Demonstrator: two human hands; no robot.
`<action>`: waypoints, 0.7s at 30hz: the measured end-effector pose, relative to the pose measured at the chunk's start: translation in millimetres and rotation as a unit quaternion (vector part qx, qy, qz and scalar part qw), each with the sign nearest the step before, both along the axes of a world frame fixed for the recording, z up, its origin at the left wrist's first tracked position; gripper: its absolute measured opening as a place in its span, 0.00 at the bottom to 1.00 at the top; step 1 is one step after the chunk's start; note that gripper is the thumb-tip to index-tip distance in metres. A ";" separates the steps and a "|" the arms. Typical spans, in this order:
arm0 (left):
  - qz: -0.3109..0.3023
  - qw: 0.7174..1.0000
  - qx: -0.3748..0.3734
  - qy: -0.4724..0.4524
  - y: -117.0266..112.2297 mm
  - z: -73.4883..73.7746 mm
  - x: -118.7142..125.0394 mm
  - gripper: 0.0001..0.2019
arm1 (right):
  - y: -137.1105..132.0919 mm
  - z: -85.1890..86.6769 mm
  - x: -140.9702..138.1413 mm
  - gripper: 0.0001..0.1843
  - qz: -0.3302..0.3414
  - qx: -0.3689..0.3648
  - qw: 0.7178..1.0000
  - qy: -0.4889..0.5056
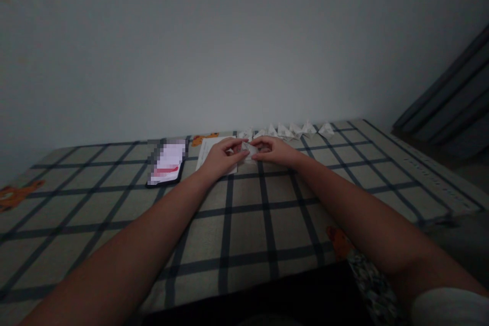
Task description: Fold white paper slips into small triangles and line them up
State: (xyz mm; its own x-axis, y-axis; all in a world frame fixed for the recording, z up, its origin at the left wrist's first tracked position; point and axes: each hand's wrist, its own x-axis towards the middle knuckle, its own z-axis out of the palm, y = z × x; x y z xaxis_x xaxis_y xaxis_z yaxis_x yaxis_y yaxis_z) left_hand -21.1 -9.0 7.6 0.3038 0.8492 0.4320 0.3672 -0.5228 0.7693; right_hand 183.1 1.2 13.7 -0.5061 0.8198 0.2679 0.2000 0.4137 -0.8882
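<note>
Between my hands is a small piece of folded white paper [249, 148]. My left hand [224, 156] pinches its left side between thumb and fingers. On the other side my right hand [275, 151] grips it the same way. Flat white paper sheets [206, 150] lie partly under my left hand. Just beyond my hands, a row of folded white paper pieces [308, 128], pointed in shape, stands along the far side of the checked cloth. Fine creases in the held paper are too small and dim to make out.
A phone [168, 163] with a lit, blurred screen lies left of the sheets. The checked cloth [244, 224] covers the surface, which meets a plain wall [244, 51] at the back. A dark curtain [451, 86] hangs at the right.
</note>
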 end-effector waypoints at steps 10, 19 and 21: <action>-0.008 0.999 -0.034 -0.019 -5.5 2.5 2.9 0.13 | -0.8 0.7 0.8 0.22 0.000 0.006 1.000 0.015; -0.026 0.996 -0.065 -0.046 -8.6 3.4 5.7 0.17 | -5.6 9.0 1.9 0.15 0.011 0.023 1.000 -0.005; -0.023 0.996 -0.067 -0.047 -10.4 3.9 7.2 0.18 | -6.2 10.3 3.0 0.15 0.017 0.031 0.999 -0.025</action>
